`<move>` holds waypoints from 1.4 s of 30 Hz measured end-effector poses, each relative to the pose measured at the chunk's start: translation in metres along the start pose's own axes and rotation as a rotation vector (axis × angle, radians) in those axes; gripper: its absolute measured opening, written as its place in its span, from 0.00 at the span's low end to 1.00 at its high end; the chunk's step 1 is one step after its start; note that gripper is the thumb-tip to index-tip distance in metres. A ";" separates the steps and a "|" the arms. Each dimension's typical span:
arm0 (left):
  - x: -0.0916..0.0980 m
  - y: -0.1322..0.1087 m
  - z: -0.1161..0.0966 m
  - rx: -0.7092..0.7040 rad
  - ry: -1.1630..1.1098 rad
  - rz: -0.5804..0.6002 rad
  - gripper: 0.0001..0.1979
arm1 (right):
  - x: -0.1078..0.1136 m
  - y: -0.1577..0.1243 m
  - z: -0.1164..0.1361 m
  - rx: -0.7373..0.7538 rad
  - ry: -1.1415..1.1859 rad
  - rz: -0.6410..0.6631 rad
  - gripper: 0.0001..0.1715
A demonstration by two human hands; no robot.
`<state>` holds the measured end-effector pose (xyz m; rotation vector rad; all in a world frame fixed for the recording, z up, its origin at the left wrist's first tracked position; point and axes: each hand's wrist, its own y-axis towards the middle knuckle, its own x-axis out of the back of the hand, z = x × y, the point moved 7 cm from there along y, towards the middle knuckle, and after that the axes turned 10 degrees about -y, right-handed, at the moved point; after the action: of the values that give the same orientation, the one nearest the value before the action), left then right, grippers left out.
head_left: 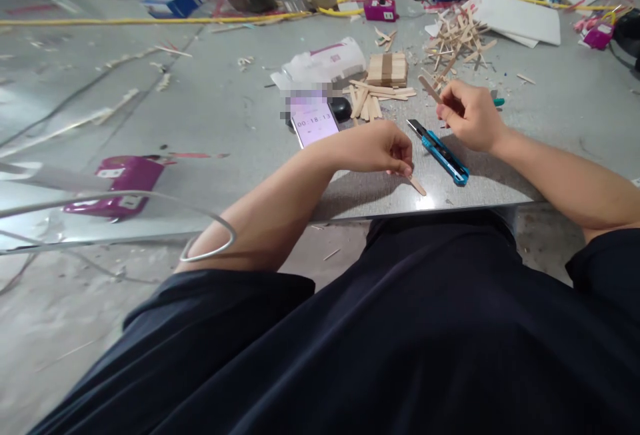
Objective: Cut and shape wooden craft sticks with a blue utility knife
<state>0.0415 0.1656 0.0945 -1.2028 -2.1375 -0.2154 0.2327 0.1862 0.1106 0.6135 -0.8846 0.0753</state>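
Observation:
My left hand [383, 148] rests on the grey table [225, 108] near its front edge, fingers pinched on a short wooden stick [416, 185] that lies on the surface. My right hand [470, 115] is raised a little to the right, closed on another wooden craft stick [430, 88] that points up and left. Between the two hands lies a blue utility knife [443, 155], untouched. Loose craft sticks [373, 96] and a banded bundle of sticks [387, 68] sit just beyond my hands.
A phone [314, 123] showing a timer lies left of the sticks, beside a white packet [325, 62]. A glued stick structure [455, 38] and white sheets [517, 16] stand at the back right. Magenta glue guns [117, 185] [381, 8], cables and a yellow cord [150, 20] are around.

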 end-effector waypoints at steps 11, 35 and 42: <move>0.009 0.007 0.012 0.113 0.364 -0.094 0.13 | -0.024 -0.013 0.028 0.316 0.093 0.407 0.09; 0.055 0.017 0.036 0.090 0.312 -0.428 0.15 | -0.009 0.002 0.003 0.075 -0.007 0.176 0.22; 0.021 0.006 0.021 0.098 0.246 -0.092 0.11 | 0.002 0.007 -0.007 0.018 0.050 -0.044 0.30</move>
<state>0.0290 0.1932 0.0906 -0.9697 -1.9665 -0.2808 0.2369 0.1958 0.1125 0.6453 -0.8226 0.0591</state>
